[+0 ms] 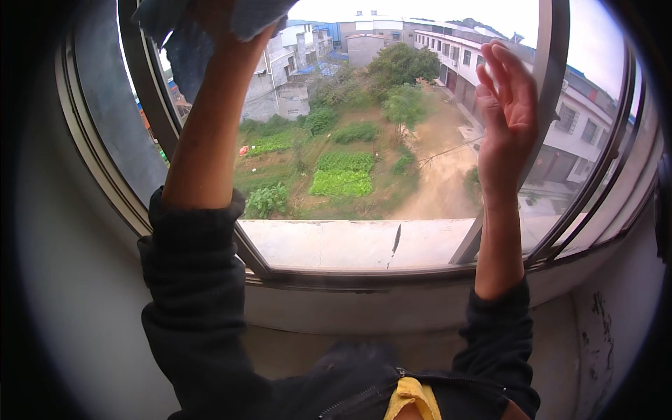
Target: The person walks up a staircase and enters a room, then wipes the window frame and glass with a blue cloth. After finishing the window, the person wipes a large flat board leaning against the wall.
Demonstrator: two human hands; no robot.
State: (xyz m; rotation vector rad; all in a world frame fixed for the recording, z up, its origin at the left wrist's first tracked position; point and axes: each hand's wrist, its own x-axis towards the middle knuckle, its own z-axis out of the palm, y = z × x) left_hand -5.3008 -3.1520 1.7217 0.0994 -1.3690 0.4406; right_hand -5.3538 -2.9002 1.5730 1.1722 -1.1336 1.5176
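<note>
My left hand [214, 17] is raised at the top left, partly cut off and covered by a blue-grey cloth [189, 63] that it grips. The cloth hangs down beside my wrist, in front of the left part of a sliding window. My right hand [506, 100] is raised at the right, holding nothing, its fingers apart from the thumb and slightly bent. It is beside the upright metal stile [548, 68] of a window sash; whether it touches the stile cannot be told.
The metal window frame [336, 278] curves across below my forearms. Outside lie a pale concrete ledge [357, 239], a vegetable plot [344, 173], trees and buildings. White walls [79, 283] flank the window; a dark object [662, 210] is at the far right edge.
</note>
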